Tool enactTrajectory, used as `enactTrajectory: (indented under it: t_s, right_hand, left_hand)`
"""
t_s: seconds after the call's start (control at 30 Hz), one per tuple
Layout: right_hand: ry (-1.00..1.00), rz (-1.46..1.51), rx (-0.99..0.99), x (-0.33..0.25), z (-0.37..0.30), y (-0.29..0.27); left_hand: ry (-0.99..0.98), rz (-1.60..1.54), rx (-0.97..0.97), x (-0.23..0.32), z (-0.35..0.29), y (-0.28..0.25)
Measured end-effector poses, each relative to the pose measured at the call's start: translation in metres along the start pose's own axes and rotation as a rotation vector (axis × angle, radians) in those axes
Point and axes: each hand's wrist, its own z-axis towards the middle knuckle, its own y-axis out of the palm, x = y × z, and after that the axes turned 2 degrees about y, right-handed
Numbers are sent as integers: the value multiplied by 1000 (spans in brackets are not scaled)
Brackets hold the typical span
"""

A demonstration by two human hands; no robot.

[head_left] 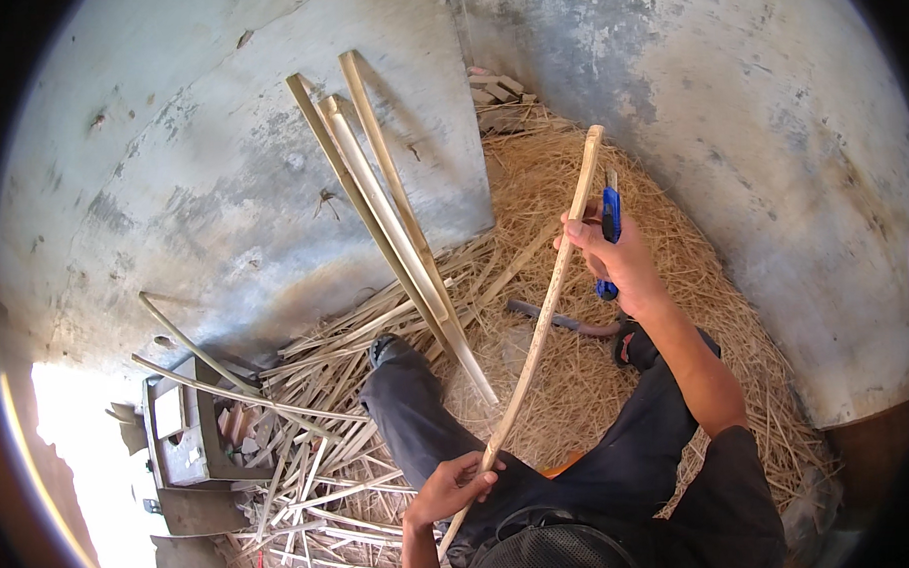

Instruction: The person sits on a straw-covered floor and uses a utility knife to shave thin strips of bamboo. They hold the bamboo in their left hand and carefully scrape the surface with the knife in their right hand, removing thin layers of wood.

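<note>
A long pale bamboo strip (541, 331) runs slanting across my lap, its far end raised to the upper right. My left hand (450, 488) is closed round its lower part, above my left thigh. Higher up, my right hand (622, 258) grips a blue utility knife (610, 218) with a short length of blade showing. The thumb and fingertips of that same hand also pinch the strip near its upper end. The blade points away from me, beside the strip and apart from it.
Several bamboo lengths (371, 187) lean on the left wall. Many split strips (323, 524) lie on the floor at left, near a grey box (184, 434) of scraps. Shavings (531, 171) cover the floor ahead. A dark curved tool (566, 320) lies between my feet.
</note>
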Motion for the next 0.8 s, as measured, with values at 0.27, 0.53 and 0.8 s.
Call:
enactTrajectory:
  t_s: [0.27, 0.53, 0.8]
  right_hand:
    - [-281, -200, 21, -10, -27, 13]
    - [-819, -711, -203, 11, -97, 56]
    - [-840, -816, -234, 10, -109, 60]
  left_hand:
    - [272, 100, 366, 44, -5, 15]
    - [407, 336, 571, 96, 8, 32]
    - [389, 474, 663, 123, 7, 59]
